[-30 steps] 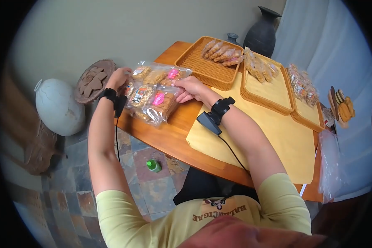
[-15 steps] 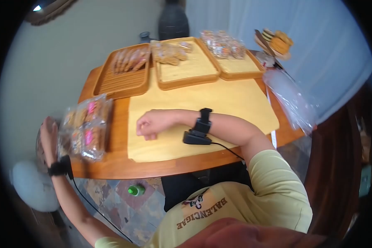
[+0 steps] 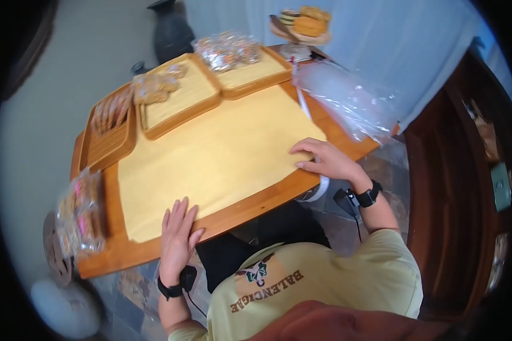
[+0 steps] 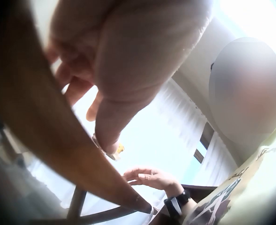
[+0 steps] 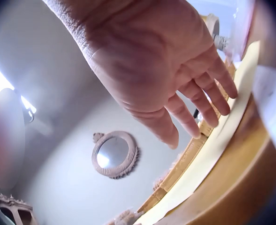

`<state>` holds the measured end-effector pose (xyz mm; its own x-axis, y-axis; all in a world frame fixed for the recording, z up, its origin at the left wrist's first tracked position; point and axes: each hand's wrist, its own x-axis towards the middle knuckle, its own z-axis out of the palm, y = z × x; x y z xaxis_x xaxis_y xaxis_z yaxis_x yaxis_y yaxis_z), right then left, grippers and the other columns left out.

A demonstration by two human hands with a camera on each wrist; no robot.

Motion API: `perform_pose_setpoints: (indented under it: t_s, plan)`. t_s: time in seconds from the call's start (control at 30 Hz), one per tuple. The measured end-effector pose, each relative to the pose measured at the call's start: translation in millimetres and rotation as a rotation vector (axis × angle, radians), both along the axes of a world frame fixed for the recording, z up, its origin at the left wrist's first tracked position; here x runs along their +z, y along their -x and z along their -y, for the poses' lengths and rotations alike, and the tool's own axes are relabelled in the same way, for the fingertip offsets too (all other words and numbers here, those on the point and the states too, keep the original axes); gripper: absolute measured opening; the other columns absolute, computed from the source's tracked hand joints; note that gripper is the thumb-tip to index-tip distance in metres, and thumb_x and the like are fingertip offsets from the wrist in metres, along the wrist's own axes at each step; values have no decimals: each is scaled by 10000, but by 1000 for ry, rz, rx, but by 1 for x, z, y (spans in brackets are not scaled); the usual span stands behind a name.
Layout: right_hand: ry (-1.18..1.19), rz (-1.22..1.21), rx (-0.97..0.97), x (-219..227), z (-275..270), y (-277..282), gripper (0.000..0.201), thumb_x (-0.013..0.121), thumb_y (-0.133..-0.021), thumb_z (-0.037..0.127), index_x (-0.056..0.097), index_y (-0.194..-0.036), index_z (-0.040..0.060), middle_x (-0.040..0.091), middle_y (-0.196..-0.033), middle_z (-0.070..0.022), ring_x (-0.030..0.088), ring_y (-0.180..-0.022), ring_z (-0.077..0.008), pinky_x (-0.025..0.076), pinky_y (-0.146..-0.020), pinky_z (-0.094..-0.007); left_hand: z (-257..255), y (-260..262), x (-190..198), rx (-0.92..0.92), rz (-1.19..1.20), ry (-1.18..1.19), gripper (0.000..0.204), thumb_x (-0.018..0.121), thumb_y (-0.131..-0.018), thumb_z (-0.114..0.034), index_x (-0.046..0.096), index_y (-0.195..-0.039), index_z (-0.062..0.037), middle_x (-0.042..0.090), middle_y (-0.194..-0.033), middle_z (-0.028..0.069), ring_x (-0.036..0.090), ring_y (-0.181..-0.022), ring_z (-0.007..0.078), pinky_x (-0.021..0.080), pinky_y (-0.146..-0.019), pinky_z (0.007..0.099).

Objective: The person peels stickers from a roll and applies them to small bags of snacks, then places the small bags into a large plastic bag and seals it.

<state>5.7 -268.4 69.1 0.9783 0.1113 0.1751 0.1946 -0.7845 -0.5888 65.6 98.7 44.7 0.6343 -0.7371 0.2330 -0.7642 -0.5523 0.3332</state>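
Note:
A large yellow sheet [image 3: 222, 162] covers the middle of the wooden table [image 3: 116, 253]. My left hand [image 3: 178, 236] lies at the sheet's near left edge with its fingers extended, holding nothing. Over the sheet's right corner is my right hand [image 3: 327, 159], fingers loosely bent in the head view. From the right wrist view, that hand [image 5: 152, 70] shows an empty palm, its fingertips close over the sheet [image 5: 222, 136]. Clear bags of snacks [image 3: 81, 213] with pink labels sit at the table's left end, apart from both hands.
Along the back stand a ribbed tray [image 3: 111, 150] and two lined trays [image 3: 179, 116], [image 3: 259, 82], each with bagged snacks. Clear plastic bags [image 3: 350, 102] lie at the right end, near a dish of yellow items [image 3: 310, 25]. A dark vase [image 3: 173, 37] rises behind.
Both hands have left the snack bags at the table's left end. The left came to the sheet's near edge, the right crossed to its right corner. The head view swung right.

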Motion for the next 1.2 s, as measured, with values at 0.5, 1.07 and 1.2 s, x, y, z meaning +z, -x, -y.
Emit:
perform_pose_setpoints:
  t_s: [0.5,1.07,1.2]
  plan:
    - [499,241,-694,-20,159,37,262,641,-667,123,608,-921,63,591,-908,-141,546,-874,-320,433,-757,-384,12,5,-14,253,115,47,317,510,-797,-100,515,-1105,-27,475,-1225,123,402,-1165,303,272,-991,396]
    - [484,823,-518,10,47,25,112,671,-627,46,609,-720,42,594,-764,-87,564,-740,-245,427,-658,-339,24,10,-9,286,31,184,280,523,-766,-28,542,-1044,-9,528,-1126,138,458,-1095,310,328,-945,376]
    - [332,784,-354,-1,1,18,134,668,-643,70,599,-755,50,580,-792,-57,554,-773,-246,425,-683,-335,46,24,1,233,-97,435,213,543,-759,2,572,-970,9,589,-968,143,542,-933,302,411,-831,332]
